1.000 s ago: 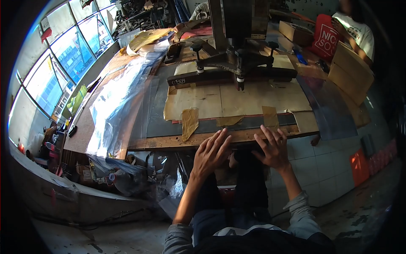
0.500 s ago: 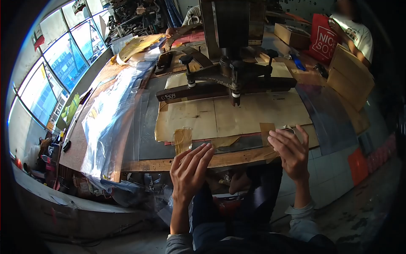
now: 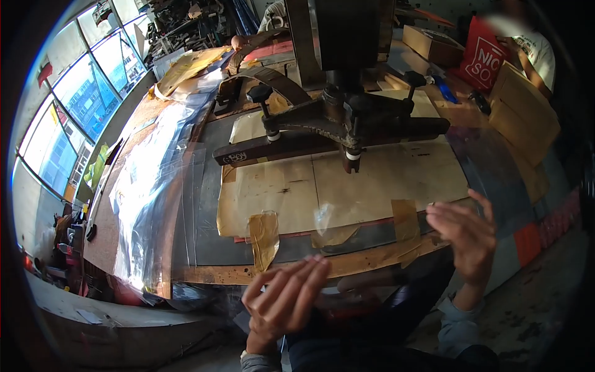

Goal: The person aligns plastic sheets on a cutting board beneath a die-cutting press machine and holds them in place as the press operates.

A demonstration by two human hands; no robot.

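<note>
A person's two bare hands are raised at the near side of a work surface (image 3: 211, 274), seen from above. The left hand (image 3: 285, 297) has its fingers stretched forward near the wooden edge; the right hand (image 3: 465, 239) is held up at the right, one finger apart from the rest. I cannot tell whether either grasps anything (the thumbs are hard to make out). Ahead, a pale sheet (image 3: 384, 186) lies in the middle of the surface, beneath a dark metal bar (image 3: 285, 149). Brown tape strips, one at left (image 3: 264, 239) and one at right (image 3: 406, 226), run from its near side. Clear plastic sheets (image 3: 149, 180) lie at left; at far right are a red bag (image 3: 483, 59) and a cardboard box (image 3: 432, 44).
</note>
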